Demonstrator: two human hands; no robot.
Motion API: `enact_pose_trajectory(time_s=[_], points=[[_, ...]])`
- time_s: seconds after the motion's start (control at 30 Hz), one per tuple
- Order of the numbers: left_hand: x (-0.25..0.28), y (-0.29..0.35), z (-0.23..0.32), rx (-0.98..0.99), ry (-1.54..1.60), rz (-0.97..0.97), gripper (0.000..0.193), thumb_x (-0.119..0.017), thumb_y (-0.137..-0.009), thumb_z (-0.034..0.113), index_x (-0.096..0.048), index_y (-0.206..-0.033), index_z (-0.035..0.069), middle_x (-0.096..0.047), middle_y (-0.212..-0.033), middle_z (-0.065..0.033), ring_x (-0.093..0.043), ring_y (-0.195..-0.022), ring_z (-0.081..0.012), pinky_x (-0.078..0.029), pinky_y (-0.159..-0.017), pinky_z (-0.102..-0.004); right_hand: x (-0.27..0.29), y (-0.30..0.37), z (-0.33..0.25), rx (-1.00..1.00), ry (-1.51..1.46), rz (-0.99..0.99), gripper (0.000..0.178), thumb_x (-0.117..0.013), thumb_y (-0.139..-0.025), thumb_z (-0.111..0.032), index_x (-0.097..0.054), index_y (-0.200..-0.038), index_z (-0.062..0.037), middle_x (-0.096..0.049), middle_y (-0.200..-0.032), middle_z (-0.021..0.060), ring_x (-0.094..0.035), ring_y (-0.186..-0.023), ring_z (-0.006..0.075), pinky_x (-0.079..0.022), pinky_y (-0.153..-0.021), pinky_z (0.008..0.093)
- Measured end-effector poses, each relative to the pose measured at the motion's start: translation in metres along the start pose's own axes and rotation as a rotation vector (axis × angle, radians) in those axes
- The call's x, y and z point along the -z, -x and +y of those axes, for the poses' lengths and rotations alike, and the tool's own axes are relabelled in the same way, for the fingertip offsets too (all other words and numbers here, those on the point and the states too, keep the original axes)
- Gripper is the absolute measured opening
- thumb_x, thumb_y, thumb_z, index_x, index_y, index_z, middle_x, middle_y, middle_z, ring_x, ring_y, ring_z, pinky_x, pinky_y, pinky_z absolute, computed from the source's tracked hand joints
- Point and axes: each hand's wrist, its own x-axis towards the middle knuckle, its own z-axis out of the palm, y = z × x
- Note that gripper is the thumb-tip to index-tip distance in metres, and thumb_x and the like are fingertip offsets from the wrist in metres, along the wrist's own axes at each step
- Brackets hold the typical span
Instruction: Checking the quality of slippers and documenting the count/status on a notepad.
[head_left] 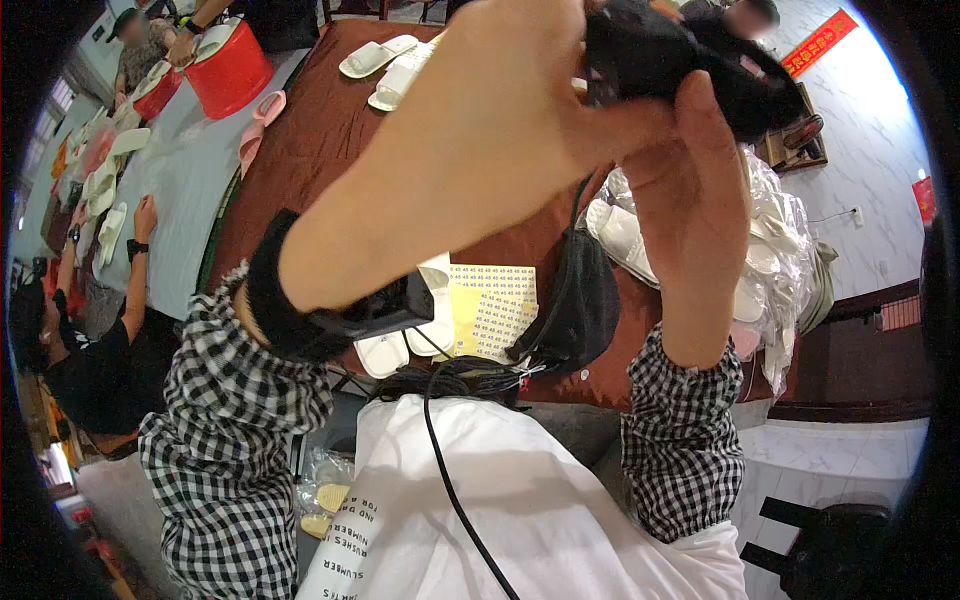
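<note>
The left hand (525, 75) and right hand (692, 195) are seemingly adjusting a black object (640, 50), fingers' grip impossible to tell, next needing steadiness.

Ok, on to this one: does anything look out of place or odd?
Yes: the left hand and right hand are raised close to the camera at a black object I can't identify, blocking much of the brown table. No spill or damage stands out.
</note>
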Motion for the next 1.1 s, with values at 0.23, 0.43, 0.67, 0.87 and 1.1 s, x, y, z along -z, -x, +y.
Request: enact_pose_trajectory(time_s=[0.23,0.43,0.67,0.87,1.1], points=[[0.0,0.044,-0.012,0.063,0.08,-0.05,0.066,-0.068,-0.086,0.005,-0.041,-0.145,0.002,-0.049,-0.141,-0.0173,-0.048,-0.132,-0.0308,-0.037,-0.111,-0.0396,0.049,0.029,-0.029,-0.004,-0.238,0.123,0.046,-0.042,-0.106,-0.028,-0.039,-0.143,-0.0009,-0.049,-0.142,0.0235,-0.053,-0.126,0.0429,-0.049,-0.099,0.0621],[0.027,0.142,-0.041,0.557,-0.087,-0.92,0.064,-0.068,-0.091,0.033,-0.046,-0.141,-0.001,-0.054,-0.136,-0.0215,-0.052,-0.125,-0.0355,-0.038,-0.108,-0.0427,0.136,0.113,-0.195,0.11,0.108,0.389,0.058,-0.057,-0.098,-0.026,-0.034,-0.147,-0.0047,-0.038,-0.149,0.0236,-0.05,-0.124,0.0428,-0.049,-0.093,0.0547],[0.015,0.208,-0.051,0.721,0.083,-1.235,0.063,-0.062,-0.095,0.033,-0.04,-0.148,0.005,-0.056,-0.134,-0.0204,-0.055,-0.122,-0.0331,-0.041,-0.103,-0.047,0.175,0.194,-0.305,-0.175,1.114,0.912,0.054,-0.058,-0.096,-0.028,-0.039,-0.142,-0.0048,-0.043,-0.141,0.0213,-0.052,-0.115,0.038,-0.048,-0.087,0.0496],[0.037,0.243,-0.066,0.96,-0.044,-0.648,0.032,-0.054,-0.095,0.01,-0.057,-0.124,-0.003,-0.063,-0.112,-0.0209,-0.061,-0.106,-0.0355,-0.048,-0.093,-0.0393,0.184,0.227,-0.334,-0.463,1.403,1.008,0.051,-0.06,-0.095,-0.029,-0.043,-0.137,-0.005,-0.047,-0.134,0.0194,-0.053,-0.107,0.034,-0.048,-0.081,0.0452],[0.033,0.303,-0.051,1.137,0.162,-0.796,0.028,-0.054,-0.092,0.004,-0.06,-0.119,-0.003,-0.065,-0.111,-0.0201,-0.062,-0.106,-0.0341,-0.048,-0.093,-0.0392,0.186,0.214,-0.359,-0.614,1.585,0.992,0.048,-0.062,-0.093,-0.031,-0.048,-0.131,-0.0051,-0.052,-0.126,0.0171,-0.055,-0.099,0.0293,-0.047,-0.075,0.04]])
